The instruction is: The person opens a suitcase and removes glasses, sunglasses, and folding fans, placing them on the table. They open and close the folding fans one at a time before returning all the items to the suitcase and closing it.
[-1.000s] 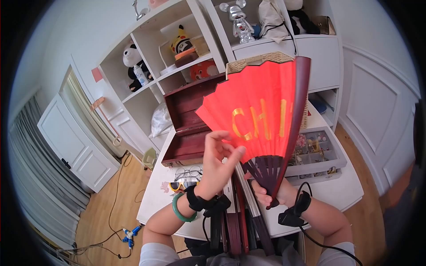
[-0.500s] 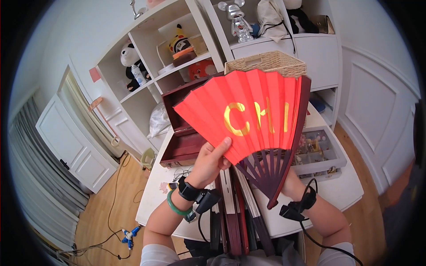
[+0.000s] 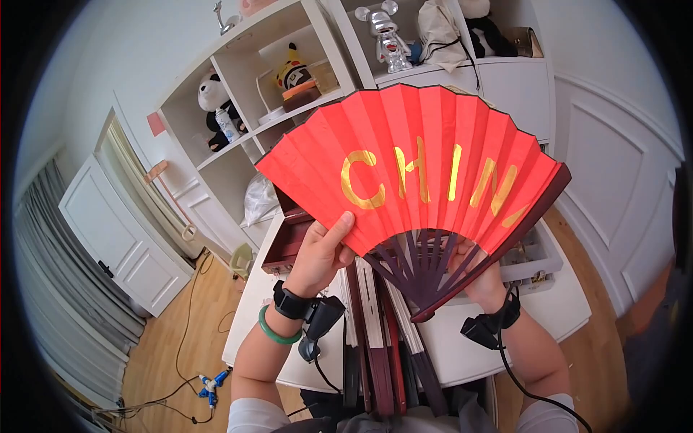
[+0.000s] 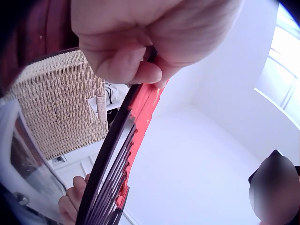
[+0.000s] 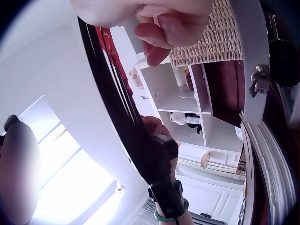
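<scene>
Left hand [image 3: 317, 261] pinches the red fan [image 3: 435, 189] (gold letters [image 3: 453, 175] face near) at its left edge; right hand [image 3: 485, 283] sits behind its right side, grip not determinable.

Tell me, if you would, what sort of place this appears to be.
Most likely a room in a home, though a small studio cannot be ruled out: a panda plush toy sits in a white shelving unit, and grey curtains hang at one side.

White table [image 3: 449, 355] — dark-red box [image 3: 289, 242] beyond the left hand [image 3: 317, 260], grey case [image 3: 541, 267] beyond the right hand [image 3: 485, 280], folded fans [image 3: 380, 343] between.
</scene>
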Tool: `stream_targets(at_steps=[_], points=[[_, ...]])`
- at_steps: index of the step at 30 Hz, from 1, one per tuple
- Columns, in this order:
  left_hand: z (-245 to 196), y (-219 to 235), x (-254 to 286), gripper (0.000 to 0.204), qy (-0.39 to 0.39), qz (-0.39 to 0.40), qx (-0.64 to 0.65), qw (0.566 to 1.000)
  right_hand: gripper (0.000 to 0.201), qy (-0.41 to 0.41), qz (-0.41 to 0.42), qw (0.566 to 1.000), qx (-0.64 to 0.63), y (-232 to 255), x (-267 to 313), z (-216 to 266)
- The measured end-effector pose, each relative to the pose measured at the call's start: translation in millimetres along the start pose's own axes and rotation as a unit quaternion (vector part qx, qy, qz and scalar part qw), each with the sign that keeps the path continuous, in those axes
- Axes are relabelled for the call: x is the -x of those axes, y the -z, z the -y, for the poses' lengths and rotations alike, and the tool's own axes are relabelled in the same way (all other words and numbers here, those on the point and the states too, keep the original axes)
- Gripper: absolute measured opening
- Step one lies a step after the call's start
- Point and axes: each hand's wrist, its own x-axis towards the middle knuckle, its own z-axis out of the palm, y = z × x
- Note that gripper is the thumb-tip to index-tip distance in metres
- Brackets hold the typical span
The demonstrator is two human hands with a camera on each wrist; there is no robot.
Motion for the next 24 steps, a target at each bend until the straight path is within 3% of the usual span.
stream_targets(at_steps=[2,5,7,8,11,13,17,20,24], points=[[0.4,1.1,-0.2,0.022,-0.006,-0.010,0.002,1.000,0.035,-0.005,0.019,0.998,-0.054,0.5,0.3,-0.4],[-0.5,1.2,0.5,0.022,-0.013,-0.004,0.000,1.000,0.047,0.017,-0.023,0.999,0.027,-4.8,2.9,2.3],[-4.0,0.3,1.5,0.022,-0.021,-0.020,-0.008,1.000,0.037,-0.087,-0.052,0.993,0.063,-5.8,4.0,10.0],[-4.8,1.7,1.9,0.022,-0.021,-0.020,-0.008,1.000,0.037,-0.087,-0.052,0.993,0.063,-7.3,4.5,12.9],[-6.2,7.6,1.1,0.021,-0.015,-0.036,0.001,0.999,0.026,-0.088,-0.035,0.993,0.063,-12.9,3.5,20.0],[-6.8,10.0,-0.5,0.019,-0.044,-0.093,-0.008,0.995,0.024,-0.128,0.047,0.987,0.085,-16.1,2.7,24.8],[-4.7,19.2,-2.2,0.020,-0.047,-0.091,-0.022,0.994,0.019,-0.144,0.100,0.984,0.043,-27.1,7.9,27.4],[-2.8,19.5,-0.9,0.021,-0.051,-0.103,-0.026,0.993,0.019,-0.109,0.068,0.991,0.030,-14.4,2.2,14.8],[0.8,23.9,-1.0,0.020,-0.053,-0.096,-0.022,0.994,0.021,-0.140,0.069,0.988,0.006,-11.7,-1.4,17.5]])
